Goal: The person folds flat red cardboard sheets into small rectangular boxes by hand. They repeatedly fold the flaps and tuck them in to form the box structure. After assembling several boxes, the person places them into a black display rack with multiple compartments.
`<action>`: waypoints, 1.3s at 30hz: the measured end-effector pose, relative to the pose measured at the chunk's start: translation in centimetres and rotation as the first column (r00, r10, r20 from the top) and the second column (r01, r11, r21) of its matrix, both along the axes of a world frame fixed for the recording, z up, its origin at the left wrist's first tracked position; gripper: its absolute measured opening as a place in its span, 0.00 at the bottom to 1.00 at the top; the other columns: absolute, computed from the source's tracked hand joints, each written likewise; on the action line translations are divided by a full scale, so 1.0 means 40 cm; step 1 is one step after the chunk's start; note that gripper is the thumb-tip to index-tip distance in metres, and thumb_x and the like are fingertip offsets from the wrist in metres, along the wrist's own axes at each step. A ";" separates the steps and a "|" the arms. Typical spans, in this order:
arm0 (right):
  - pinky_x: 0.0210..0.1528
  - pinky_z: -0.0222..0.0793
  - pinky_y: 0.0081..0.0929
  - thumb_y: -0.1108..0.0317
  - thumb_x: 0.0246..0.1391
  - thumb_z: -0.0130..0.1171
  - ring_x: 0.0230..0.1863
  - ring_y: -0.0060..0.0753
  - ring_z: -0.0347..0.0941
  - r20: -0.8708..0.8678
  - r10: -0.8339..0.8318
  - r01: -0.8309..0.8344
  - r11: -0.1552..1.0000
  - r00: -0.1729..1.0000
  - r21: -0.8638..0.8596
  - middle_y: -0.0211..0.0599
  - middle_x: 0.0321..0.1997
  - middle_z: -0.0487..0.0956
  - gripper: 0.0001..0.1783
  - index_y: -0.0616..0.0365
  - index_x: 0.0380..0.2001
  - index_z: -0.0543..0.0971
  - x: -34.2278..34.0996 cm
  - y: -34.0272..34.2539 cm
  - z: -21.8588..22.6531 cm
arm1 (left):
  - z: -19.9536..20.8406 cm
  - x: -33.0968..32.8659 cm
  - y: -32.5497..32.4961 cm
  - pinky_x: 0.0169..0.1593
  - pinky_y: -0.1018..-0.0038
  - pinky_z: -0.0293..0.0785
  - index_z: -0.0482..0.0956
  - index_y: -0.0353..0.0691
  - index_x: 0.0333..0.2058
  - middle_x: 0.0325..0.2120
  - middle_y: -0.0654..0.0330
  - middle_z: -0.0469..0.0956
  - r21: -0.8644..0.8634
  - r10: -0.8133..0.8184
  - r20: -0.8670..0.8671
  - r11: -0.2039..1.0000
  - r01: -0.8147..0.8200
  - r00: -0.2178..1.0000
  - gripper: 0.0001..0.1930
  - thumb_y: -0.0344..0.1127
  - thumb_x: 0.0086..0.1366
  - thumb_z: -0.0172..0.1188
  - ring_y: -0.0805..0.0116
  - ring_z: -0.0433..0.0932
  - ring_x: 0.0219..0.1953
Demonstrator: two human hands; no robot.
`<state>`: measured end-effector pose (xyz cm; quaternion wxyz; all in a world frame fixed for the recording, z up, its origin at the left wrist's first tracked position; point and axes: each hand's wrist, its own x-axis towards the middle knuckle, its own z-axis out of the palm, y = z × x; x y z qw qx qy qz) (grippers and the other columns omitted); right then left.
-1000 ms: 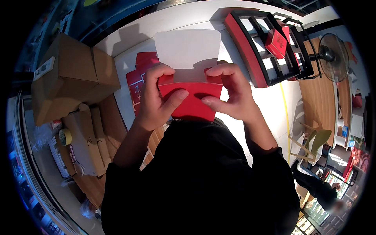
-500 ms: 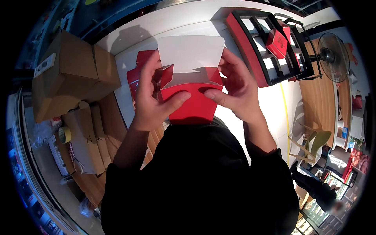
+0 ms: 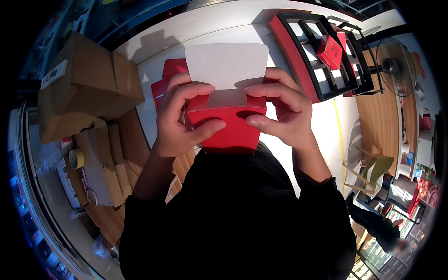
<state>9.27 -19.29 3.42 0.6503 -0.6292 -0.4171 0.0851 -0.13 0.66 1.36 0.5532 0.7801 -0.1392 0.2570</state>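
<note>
Between my two hands is a red carton box [image 3: 233, 133], its white-lined top flap standing up on the far side. My left hand [image 3: 182, 112] grips its left side, thumb on the red front panel and index finger bent over the left side flap. On the other side my right hand [image 3: 284, 107] holds it the same way, index finger on the right side flap. Both small side flaps are folded inward under the fingertips. What lies deep in the box is hidden from this angle.
Red cartons [image 3: 174, 68] lie on the white table behind my left hand. To the right stands a black-and-red divided tray [image 3: 298, 60] with a small red box [image 3: 329, 52] on it. A brown cardboard box [image 3: 88, 88], tape roll [image 3: 76, 159], fan [image 3: 395, 66] and green chair [image 3: 380, 168] flank the sides.
Both index fingers have come over the top edges and pressed the side flaps inward. The box has tilted slightly, and its raised flap still stands up.
</note>
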 end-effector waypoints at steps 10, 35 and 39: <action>0.43 0.73 0.25 0.69 0.36 0.72 0.40 0.32 0.75 0.099 -0.061 0.071 0.992 0.993 -0.102 0.39 0.43 0.75 0.21 0.62 0.37 0.80 -0.006 -0.005 -0.013 | -0.001 -0.014 -0.001 0.40 0.77 0.75 0.73 0.34 0.44 0.42 0.56 0.68 0.030 0.019 -0.085 0.999 -0.016 0.996 0.26 0.33 0.45 0.73 0.67 0.74 0.41; 0.48 0.73 0.27 0.73 0.43 0.67 0.44 0.33 0.75 -0.055 -0.011 0.007 0.997 0.998 -0.081 0.41 0.45 0.76 0.14 0.60 0.36 0.78 0.029 0.032 -0.056 | -0.070 0.023 0.016 0.44 0.74 0.75 0.70 0.40 0.44 0.47 0.56 0.69 -0.160 -0.026 -0.123 0.987 0.006 0.992 0.24 0.32 0.49 0.71 0.66 0.73 0.47; 0.47 0.74 0.28 0.73 0.39 0.69 0.45 0.36 0.75 0.146 -0.026 0.037 0.996 0.989 -0.076 0.41 0.46 0.75 0.17 0.60 0.36 0.79 0.023 0.031 -0.019 | -0.016 0.023 0.022 0.44 0.71 0.74 0.73 0.39 0.45 0.47 0.54 0.69 0.048 -0.015 -0.025 0.999 0.017 1.000 0.21 0.36 0.53 0.67 0.64 0.72 0.48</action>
